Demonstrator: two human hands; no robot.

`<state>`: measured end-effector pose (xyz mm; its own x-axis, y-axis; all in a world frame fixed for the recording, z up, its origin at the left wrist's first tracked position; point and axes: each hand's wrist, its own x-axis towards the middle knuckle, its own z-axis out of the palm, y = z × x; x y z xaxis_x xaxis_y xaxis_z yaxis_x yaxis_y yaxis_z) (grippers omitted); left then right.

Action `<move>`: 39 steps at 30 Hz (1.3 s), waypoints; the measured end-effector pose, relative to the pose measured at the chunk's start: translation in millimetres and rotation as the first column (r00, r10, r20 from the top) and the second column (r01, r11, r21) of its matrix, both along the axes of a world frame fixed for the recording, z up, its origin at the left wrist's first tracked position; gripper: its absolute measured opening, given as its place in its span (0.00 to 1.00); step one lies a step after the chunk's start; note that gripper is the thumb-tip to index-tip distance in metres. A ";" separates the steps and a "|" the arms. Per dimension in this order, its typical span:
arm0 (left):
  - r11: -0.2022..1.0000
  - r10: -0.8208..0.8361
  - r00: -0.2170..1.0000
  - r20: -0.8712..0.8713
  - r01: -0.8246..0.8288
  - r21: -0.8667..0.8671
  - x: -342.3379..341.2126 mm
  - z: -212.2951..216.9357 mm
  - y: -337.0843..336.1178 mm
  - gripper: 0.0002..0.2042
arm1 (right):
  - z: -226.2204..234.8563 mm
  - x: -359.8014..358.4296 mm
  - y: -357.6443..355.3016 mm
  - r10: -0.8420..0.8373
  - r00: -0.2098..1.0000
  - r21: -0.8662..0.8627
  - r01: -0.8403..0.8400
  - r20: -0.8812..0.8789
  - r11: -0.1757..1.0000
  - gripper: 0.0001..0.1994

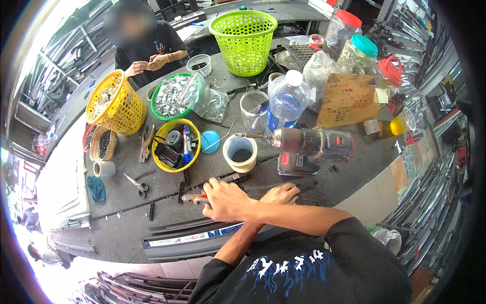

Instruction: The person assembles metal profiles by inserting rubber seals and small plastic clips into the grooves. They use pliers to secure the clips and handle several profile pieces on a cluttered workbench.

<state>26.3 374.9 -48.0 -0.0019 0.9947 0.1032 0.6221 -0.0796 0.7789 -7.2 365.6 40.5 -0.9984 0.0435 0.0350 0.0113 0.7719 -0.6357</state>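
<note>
My forearms cross over the dark bench. My right hand (225,199), reaching over to the left, is closed round red-handled pliers (193,198); their head is blurred and points left. Next to those jaws lies a short black piece (180,193). My left hand (281,194) passes under the right forearm and rests farther right on the bench, fingers curled; what they hold, if anything, is hidden. Grey metal profiles (197,241), one with a printed blue-and-white label, lie along the near edge below my arms.
A cordless drill (304,144) stands beyond my left hand, beside a tape roll (240,154) and water bottle (288,104). Scissors (137,185) and a yellow basket (161,133) of tools lie leftward. A green basket (244,43) stands farther back. Another person (152,55) works across the bench.
</note>
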 end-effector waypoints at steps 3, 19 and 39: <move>0.999 0.049 0.998 -0.048 -0.048 0.015 6.0 7.7 -2.3 0.16 | 26.4 48.7 19.6 0.176 0.970 -0.430 -0.087 0.171 0.899 0.20; 0.989 0.136 0.990 0.028 -0.137 0.060 10.6 41.4 -9.7 0.20 | 48.5 222.4 110.6 0.204 0.935 -0.861 0.348 0.290 -0.371 0.22; 0.935 0.338 0.932 -0.130 -0.348 -0.070 46.8 58.9 -8.5 0.20 | 36.8 263.1 174.7 -0.009 0.907 -0.894 0.417 0.421 0.167 0.16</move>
<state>73.1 366.4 10.9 -0.3383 0.9405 0.0328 0.6840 0.2218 0.6949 255.9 540.2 77.4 -0.8895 0.0504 -0.4541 0.3718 -0.4978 -0.7835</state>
